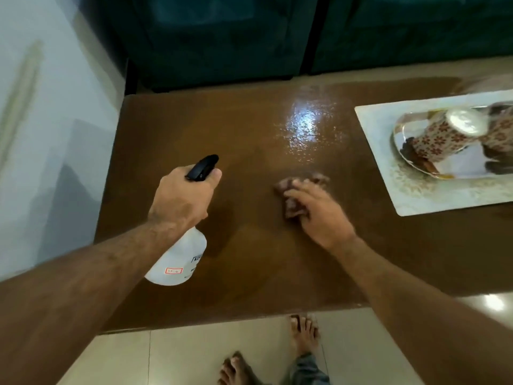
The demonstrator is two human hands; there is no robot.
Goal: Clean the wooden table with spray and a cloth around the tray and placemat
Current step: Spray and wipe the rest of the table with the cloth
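My left hand (181, 200) grips a white spray bottle (180, 258) by its black trigger head, held above the left part of the wooden table (194, 129). My right hand (319, 211) presses a crumpled brownish cloth (290, 187) flat on the table's middle; the cloth and fingers are motion-blurred. A wet, glossy patch (308, 126) of spray lies just beyond the cloth. At the right edge sits a pale placemat (410, 195) carrying a shiny metal tray (460, 165) with patterned cups (438, 137) lying on it.
Dark green furniture (222, 43) stands right behind the table. A white wall or appliance (41, 134) borders the left side. My bare feet (277, 354) are on the tiled floor at the table's near edge.
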